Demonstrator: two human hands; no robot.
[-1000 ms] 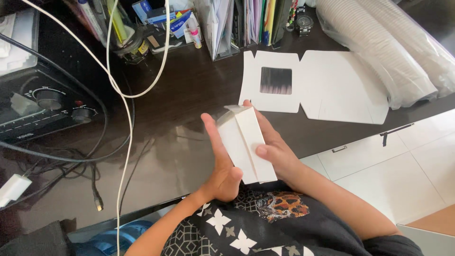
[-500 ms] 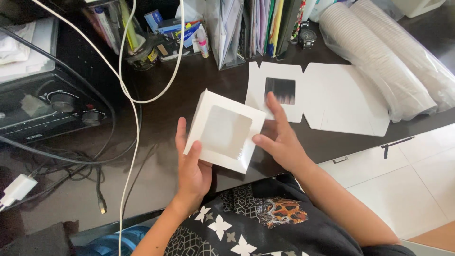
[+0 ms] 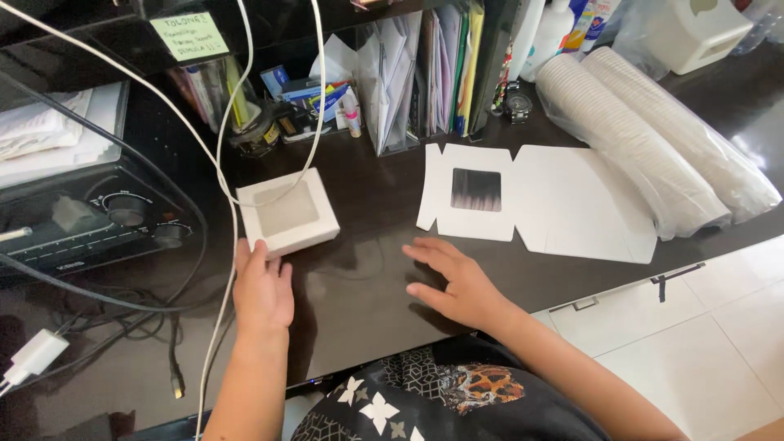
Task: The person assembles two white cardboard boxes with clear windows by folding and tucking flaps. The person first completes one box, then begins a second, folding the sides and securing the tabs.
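Note:
A folded white box with a clear window [image 3: 287,212] rests flat on the dark desk [image 3: 367,278]. My left hand [image 3: 263,287] lies just below it, fingertips touching its near edge, fingers apart. My right hand [image 3: 457,282] rests palm down on the bare desk to the right, fingers spread, holding nothing. Beyond my right hand lies a flat unfolded white box blank with a window [image 3: 531,200].
Two plastic-wrapped stacks of paper cups [image 3: 653,139] lie at the right. A black appliance with knobs [image 3: 90,220] and white cables [image 3: 220,147] crowd the left. File holders with papers [image 3: 425,73] and small items line the back. The desk's front edge borders a tiled floor.
The folded box was held up in both hands; now it lies on the desk at the left. Both hands have let go, the right one moving away to the right.

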